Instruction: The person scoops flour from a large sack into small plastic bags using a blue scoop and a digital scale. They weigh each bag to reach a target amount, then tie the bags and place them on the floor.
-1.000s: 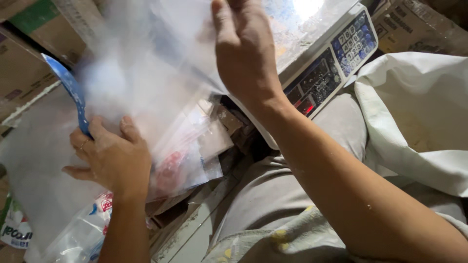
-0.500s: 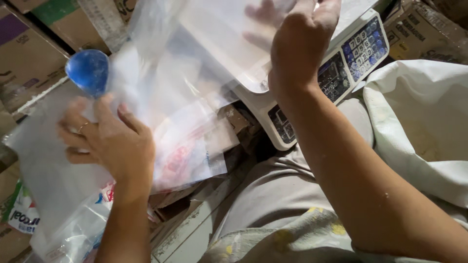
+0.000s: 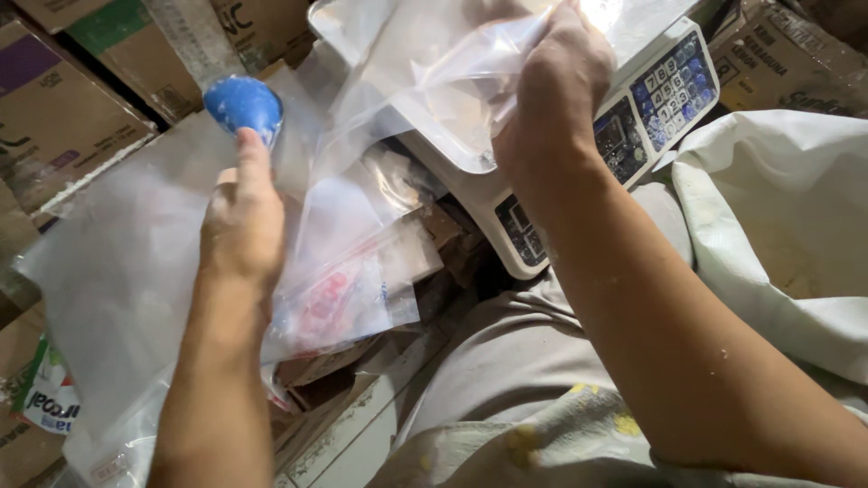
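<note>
Plastic bag (image 3: 425, 81): clear, thin and glossy, with creases that catch the light, and no visible contents. It is held at the 12 o'clock edge of the view, directly above the scale (image 3: 579, 172). The material is transparent enough that the white platform of the scale shows through it. Its lower edge hangs close to the platform; contact cannot be confirmed.

Right hand (image 3: 551, 99): at 1 o'clock, fingers closed on the bag's right side, bunching the film there.

Left hand (image 3: 244, 226): at 9 o'clock, fingers closed together around the handle of a blue scoop (image 3: 242, 104). The rounded blue bowl of the scoop stands above the hand at 10 o'clock. The handle itself is hidden inside the grip.

The two hands are well apart, each holding its own item.

Scale: white body, tilted in the view, with a blue-and-white keypad (image 3: 674, 86) at 2 o'clock and a dark display panel beside it.

Loose bags (image 3: 117, 271): a stack of further clear bags lies below and behind the left hand, spreading from 8 o'clock toward the centre. One of them, near the centre, shows red and blue printing (image 3: 339, 294).

Surroundings: cardboard boxes (image 3: 54, 99) stand along the 10 to 11 o'clock edge. A white sack (image 3: 778, 226) with a folded-over rim sits at 3 o'clock, just beside the right forearm.
</note>
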